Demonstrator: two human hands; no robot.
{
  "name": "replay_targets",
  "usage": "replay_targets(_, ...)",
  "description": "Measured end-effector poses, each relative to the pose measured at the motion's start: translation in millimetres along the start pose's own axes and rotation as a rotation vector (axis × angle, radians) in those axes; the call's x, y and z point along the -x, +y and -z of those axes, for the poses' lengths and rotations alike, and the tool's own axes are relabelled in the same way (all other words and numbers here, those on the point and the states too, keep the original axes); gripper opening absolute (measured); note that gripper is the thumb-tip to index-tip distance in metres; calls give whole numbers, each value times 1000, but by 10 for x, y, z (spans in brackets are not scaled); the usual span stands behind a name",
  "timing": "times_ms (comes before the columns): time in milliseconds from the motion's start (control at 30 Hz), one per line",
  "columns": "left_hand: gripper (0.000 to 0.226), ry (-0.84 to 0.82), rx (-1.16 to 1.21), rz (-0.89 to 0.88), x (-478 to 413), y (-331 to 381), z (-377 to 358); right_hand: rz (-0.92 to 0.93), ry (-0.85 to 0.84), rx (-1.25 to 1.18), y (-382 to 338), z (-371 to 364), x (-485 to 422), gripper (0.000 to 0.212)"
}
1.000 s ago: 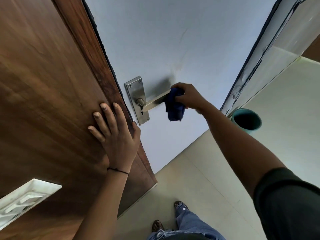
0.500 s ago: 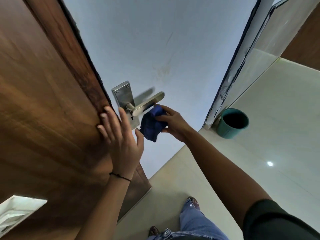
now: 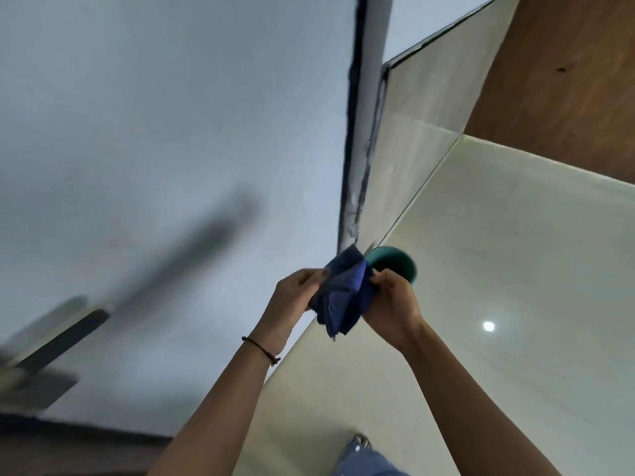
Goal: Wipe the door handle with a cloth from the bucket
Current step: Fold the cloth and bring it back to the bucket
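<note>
A dark blue cloth (image 3: pixel 343 293) hangs bunched between both hands in the middle of the view. My left hand (image 3: pixel 292 297) grips its left side and my right hand (image 3: pixel 391 304) grips its right side. Behind the cloth, the teal bucket (image 3: pixel 398 261) stands on the floor by the wall corner, partly hidden by the cloth and my right hand. The metal door handle (image 3: pixel 58 333) shows blurred at the far left, well apart from both hands.
The pale grey door face (image 3: pixel 154 132) fills the left half, with its frame edge (image 3: pixel 357 132) running down the middle. Glossy cream floor tiles (image 3: pixel 515 269) spread to the right. A wooden panel (image 3: pixel 567 80) stands at top right. My jeans leg and shoe (image 3: pixel 360 451) show at the bottom.
My right hand took the cloth off the handle and swung right toward the bucket. My left hand left the door edge and now grips the cloth too. The view turned right.
</note>
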State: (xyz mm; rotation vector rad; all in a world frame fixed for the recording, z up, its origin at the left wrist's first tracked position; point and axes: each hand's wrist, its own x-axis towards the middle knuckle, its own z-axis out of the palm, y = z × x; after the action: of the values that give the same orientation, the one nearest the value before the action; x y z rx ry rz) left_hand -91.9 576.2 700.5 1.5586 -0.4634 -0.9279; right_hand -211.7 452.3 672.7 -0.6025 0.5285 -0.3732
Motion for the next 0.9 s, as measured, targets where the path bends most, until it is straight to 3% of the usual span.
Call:
replay_targets(133,12,3,-86,-21,-598,137,-703,-5,59,66,-639,596,-133,61)
replay_targets(267,8,4,-90,0,-1191,195,-1221,21,15,262,-1121,985,-313,47)
replay_targets(400,15,23,88,163,-1944,127,-1558,-10,80,264,-1596,1399,-724,34)
replay_targets(500,23,-12,227,268,-2562,20,-1835,0,236,226,-1869,1691,-1208,34)
replay_targets(633,38,-124,237,405,-3458,-260,-2263,-29,476,102,-2084,2176,-2012,36)
replay_targets(767,49,-16,200,548,-4299,-786,-2555,-133,618,36,-2181,2767,-2722,28)
replay_targets(900,34,82,145,646,-5036,-1479,-2782,-273,723,55,-2064,3506,-3425,21)
